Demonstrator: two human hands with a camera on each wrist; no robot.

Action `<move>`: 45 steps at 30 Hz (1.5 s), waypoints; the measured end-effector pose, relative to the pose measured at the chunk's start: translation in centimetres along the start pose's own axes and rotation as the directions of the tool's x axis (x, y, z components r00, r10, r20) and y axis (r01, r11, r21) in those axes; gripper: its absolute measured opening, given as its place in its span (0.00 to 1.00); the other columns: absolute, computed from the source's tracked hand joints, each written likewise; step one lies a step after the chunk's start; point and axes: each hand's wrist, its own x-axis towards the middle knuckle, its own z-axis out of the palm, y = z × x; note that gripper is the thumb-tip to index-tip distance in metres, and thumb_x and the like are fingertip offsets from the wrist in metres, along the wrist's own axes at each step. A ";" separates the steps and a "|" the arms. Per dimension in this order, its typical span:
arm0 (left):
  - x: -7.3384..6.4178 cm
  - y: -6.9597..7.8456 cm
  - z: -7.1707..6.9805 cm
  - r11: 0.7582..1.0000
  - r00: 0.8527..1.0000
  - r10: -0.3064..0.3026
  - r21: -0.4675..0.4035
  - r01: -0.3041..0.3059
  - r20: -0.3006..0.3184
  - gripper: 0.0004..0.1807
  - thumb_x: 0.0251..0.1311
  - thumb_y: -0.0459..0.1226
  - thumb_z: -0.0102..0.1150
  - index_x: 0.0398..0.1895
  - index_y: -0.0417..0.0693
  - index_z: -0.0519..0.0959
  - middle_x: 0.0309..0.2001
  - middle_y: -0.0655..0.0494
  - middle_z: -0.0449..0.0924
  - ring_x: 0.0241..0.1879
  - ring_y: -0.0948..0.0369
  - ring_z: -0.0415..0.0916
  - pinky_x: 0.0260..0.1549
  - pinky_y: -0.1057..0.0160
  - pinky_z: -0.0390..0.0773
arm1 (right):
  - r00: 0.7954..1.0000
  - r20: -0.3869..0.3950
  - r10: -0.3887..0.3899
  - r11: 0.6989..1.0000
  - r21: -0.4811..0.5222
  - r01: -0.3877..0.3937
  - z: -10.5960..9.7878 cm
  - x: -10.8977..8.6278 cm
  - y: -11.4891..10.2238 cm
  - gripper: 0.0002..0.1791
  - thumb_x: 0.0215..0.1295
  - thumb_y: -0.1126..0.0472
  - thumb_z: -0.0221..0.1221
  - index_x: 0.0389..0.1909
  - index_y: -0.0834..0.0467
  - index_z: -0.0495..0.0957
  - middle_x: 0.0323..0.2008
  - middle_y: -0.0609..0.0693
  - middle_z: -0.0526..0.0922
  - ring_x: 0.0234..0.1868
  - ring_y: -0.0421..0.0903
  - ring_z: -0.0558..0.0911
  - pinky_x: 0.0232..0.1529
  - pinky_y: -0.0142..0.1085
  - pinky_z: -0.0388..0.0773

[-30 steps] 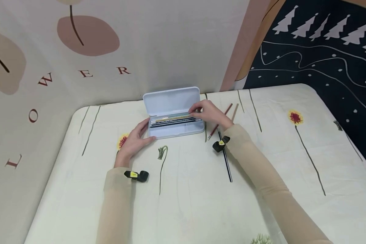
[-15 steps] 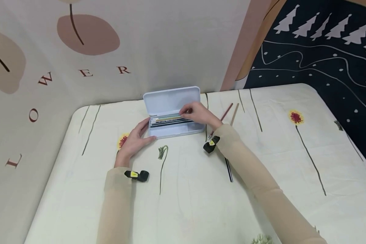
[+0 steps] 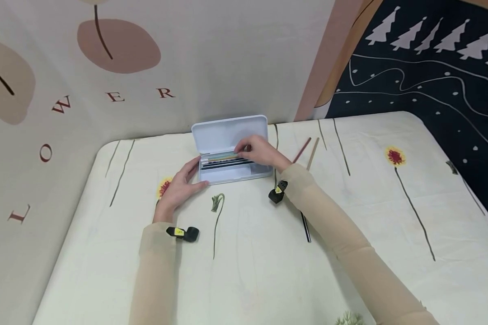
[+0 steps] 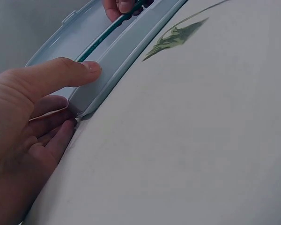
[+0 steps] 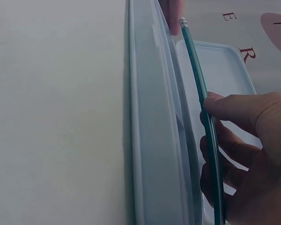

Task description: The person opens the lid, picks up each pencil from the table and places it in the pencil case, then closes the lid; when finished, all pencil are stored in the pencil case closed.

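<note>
A pale blue pencil case (image 3: 232, 175) lies with its lid (image 3: 227, 134) raised at the back of the cloth-covered table. Several pencils (image 3: 223, 165) lie lengthwise inside. My left hand (image 3: 178, 192) grips the case's left end; in the left wrist view the thumb (image 4: 79, 72) lies along the front wall, fingers curled at the corner. My right hand (image 3: 260, 151) is over the right half of the case. Between its thumb and fingers it pinches a green pencil (image 5: 196, 70), its metal-capped end pointing toward the left hand. That pencil is mostly hidden in the head view.
Right of the case lie a red pencil (image 3: 302, 149) and a tan pencil (image 3: 313, 152), partly behind the right wrist. A black striped pencil (image 3: 306, 229) sticks out from under the right sleeve. A patterned wall hanging (image 3: 227, 58) stands close behind the case.
My right hand has moved left along the case, mostly in the first half second. The left hand and the case stay in place.
</note>
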 end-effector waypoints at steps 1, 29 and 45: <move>0.0 0.0 0.0 1.000 1.000 -0.004 0.004 0.004 0.001 0.47 0.57 0.33 0.67 0.77 0.51 0.51 0.75 0.53 0.49 0.73 0.58 0.46 0.70 0.56 0.49 | 1.000 0.000 0.002 1.000 -0.005 -0.002 0.0 0.0 0.0 0.07 0.63 0.70 0.59 0.39 0.67 0.84 0.37 0.55 0.85 0.34 0.46 0.76 0.37 0.32 0.72; 0.0 0.1 0.1 1.000 1.000 0.005 0.007 -0.005 0.002 0.47 0.57 0.33 0.67 0.77 0.49 0.50 0.75 0.52 0.48 0.73 0.57 0.46 0.70 0.58 0.49 | 0.991 -0.133 0.032 0.991 0.136 -0.014 -1.5 -3.5 2.0 0.09 0.66 0.69 0.58 0.44 0.66 0.83 0.43 0.56 0.83 0.44 0.48 0.79 0.47 0.37 0.76; 0.1 -0.1 0.0 0.999 1.000 0.011 0.042 -0.011 0.003 0.47 0.57 0.33 0.67 0.77 0.50 0.50 0.75 0.52 0.49 0.73 0.57 0.47 0.70 0.58 0.49 | 0.980 -0.181 0.084 0.981 0.190 -0.048 -3.0 -6.9 3.6 0.10 0.67 0.68 0.58 0.46 0.65 0.82 0.46 0.56 0.82 0.43 0.50 0.79 0.46 0.39 0.76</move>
